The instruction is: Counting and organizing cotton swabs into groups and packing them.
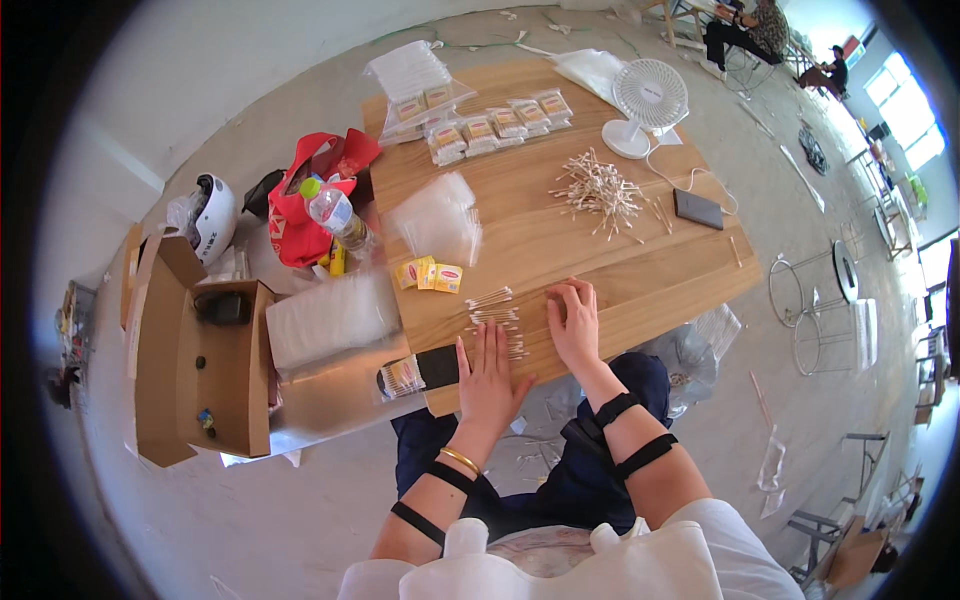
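Observation:
My left hand lies flat on the wooden table, fingers stretched out over the lower part of a row of cotton swabs. Some swabs are hidden beneath its fingers. To its right, my right hand rests on the wood with fingers loosely bent and nothing visible in it. Beside my left wrist, a clear bag of swabs with a label lies on a black pad. Small yellow label cards sit beyond the row, next to a stack of clear plastic bags.
A loose heap of swabs lies farther back, near a white fan and a dark power bank. Packed bags line the far edge. At left are a bottle, a red bag and an open cardboard box.

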### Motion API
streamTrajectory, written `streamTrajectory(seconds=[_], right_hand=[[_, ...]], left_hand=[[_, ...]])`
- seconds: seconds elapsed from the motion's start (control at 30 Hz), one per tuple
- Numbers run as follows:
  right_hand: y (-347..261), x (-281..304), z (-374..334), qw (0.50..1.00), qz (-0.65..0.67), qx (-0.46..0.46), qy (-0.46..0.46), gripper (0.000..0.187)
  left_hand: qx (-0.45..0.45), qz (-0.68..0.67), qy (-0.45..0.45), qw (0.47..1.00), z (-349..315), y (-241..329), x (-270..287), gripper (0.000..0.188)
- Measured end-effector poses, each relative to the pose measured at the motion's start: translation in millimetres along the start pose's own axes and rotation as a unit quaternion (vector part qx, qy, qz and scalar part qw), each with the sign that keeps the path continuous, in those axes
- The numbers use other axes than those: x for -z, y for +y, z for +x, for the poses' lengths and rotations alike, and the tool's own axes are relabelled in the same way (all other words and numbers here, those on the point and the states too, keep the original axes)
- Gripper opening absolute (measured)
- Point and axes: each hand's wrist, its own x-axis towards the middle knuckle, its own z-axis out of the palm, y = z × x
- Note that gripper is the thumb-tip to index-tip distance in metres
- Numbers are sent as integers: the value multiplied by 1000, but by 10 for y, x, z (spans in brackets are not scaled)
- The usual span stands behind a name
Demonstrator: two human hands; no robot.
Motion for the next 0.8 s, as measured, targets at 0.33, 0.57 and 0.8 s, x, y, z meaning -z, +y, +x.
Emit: streamTrajectory(seconds=[0.33,0.57,0.8], right_hand=[[-323,-97,56,988,46,100,-110,11],[-349,-321,128,989,0,93,-111,9],[-318,-269,34,987,-8,97,-129,8]], left_hand=[[46,-38,51,997,-16,-70,160,100],[42,-104,76,991,24,-338,-7,96],[12,-125,71,990,-83,-195,-32,91]])
